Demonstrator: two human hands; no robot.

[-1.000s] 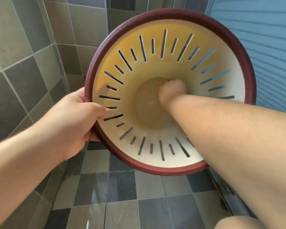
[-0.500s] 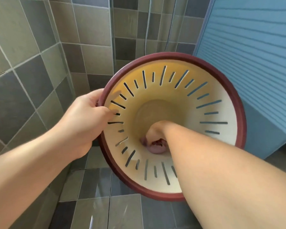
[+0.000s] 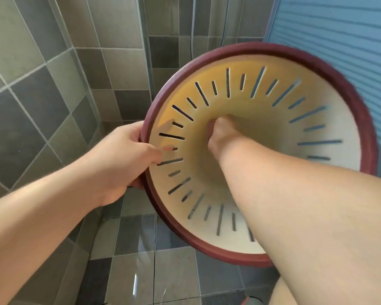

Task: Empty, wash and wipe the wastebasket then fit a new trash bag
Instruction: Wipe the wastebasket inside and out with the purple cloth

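— Wastebasket (image 3: 330,119) up in the air here, tipped on its side over the tiled shower floor (image 3: 141,271), mouth pointing straight back at the person. Nothing's resting on anything.

— Who's carrying it?

— Left hand (image 3: 121,164), clamped on the dark red rim at the near left edge, thumb hooked over onto the slotted inner wall. That's the whole support as far as I can see.

— And the right?

— Right hand (image 3: 220,137) is buried deep inside, forearm running right down the basket's long axis, fist clenched against the bottom. Looks like a wiping or scrubbing pass, but whether it's gripping a cloth I can't tell; the fist hides whatever's in it.

— So what does the next stroke turn on?

— That line-up. The open mouth faces the body, the base lies farthest away, so only the right arm reaches it, going straight in. I'd guess the left needs to turn the rim to bring fresh wall under the fist.

— Any bag fitted?

— None visible. Bare slotted wall all round.
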